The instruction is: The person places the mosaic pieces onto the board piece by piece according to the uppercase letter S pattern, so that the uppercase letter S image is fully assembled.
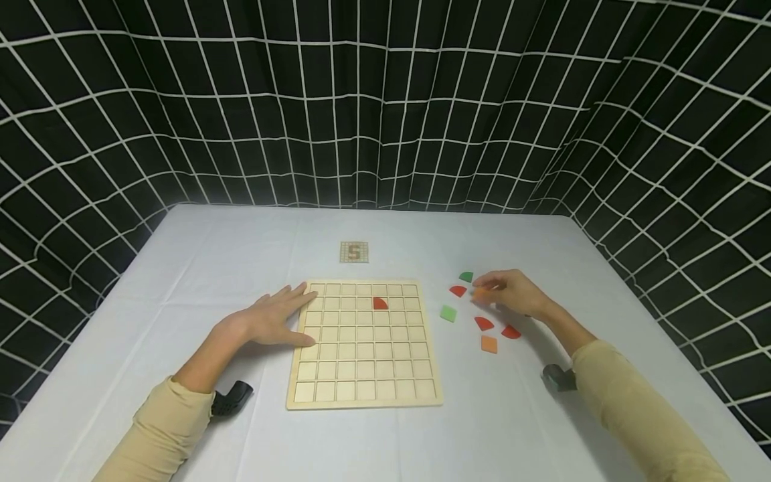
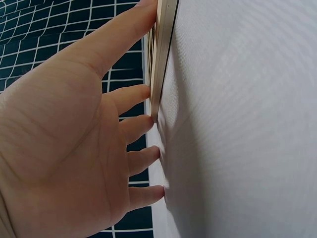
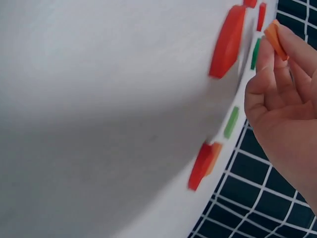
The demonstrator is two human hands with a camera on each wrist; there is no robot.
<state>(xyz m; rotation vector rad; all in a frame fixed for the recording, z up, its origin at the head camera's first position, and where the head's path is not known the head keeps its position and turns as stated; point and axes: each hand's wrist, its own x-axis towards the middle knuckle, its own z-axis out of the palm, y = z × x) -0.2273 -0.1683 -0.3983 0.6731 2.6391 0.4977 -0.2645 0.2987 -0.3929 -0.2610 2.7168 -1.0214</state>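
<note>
A square wooden grid board [image 1: 365, 351] lies flat on the table, with a red quarter-circle tile [image 1: 380, 303] in one of its upper cells. My left hand [image 1: 271, 318] rests with spread fingers across the board's left edge; its thumb and some fingertips touch the frame in the left wrist view. Right of the board, my right hand [image 1: 513, 294] pinches a flat orange tile [image 3: 275, 39] between thumb and fingers. Around that hand lie a green quarter-circle tile [image 1: 466, 276], several red ones [image 1: 484, 323], a light green square tile [image 1: 448, 313] and an orange square tile [image 1: 489, 344].
Beyond the board sits a small gridded card [image 1: 354, 252] bearing a brown S-like figure. A white cloth [image 1: 241, 442] covers the table. Black curtains with a white grid [image 1: 361, 120] stand around its far side and flanks. Dark devices [image 1: 232, 399] are worn at both wrists.
</note>
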